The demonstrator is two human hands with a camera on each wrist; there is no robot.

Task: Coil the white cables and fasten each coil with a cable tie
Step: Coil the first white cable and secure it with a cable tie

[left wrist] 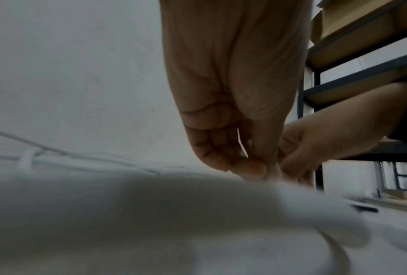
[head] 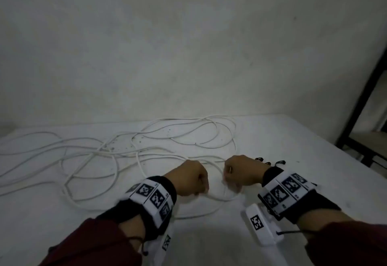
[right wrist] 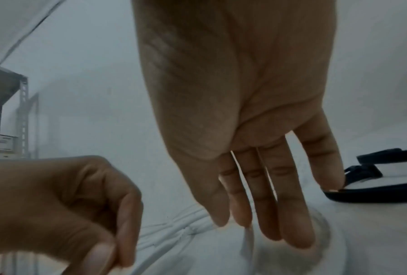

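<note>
My left hand (head: 189, 179) is curled into a loose fist, thumb and forefinger pinching a strand of the white cable (head: 117, 152) just above the table (head: 293, 140). My right hand (head: 240, 171), close beside it, has its fingers (right wrist: 266, 201) extended downward with the tips at the same strand; the right wrist view shows thumb and forefinger meeting on it, the other fingers straight. A small loop of the cable passes below and between both hands; whether my right hand truly grips it I cannot tell with certainty.

Outward and to the left of my left hand, the remaining cable lies in wide, overlapping loops that cross each other at several points. Just beyond my right wrist lie the black cable ties (head: 270, 162), untouched, apart from the cable.

Risks, as I judge them: pulling slack through the crossed loops may draw them into a knot; a light pinch may let the first turn spring open, since the cable looks stiff; dragging the strand may sweep the ties away from my right hand. Farther right stands a black shelf frame (head: 364, 102), clear of the work.
</note>
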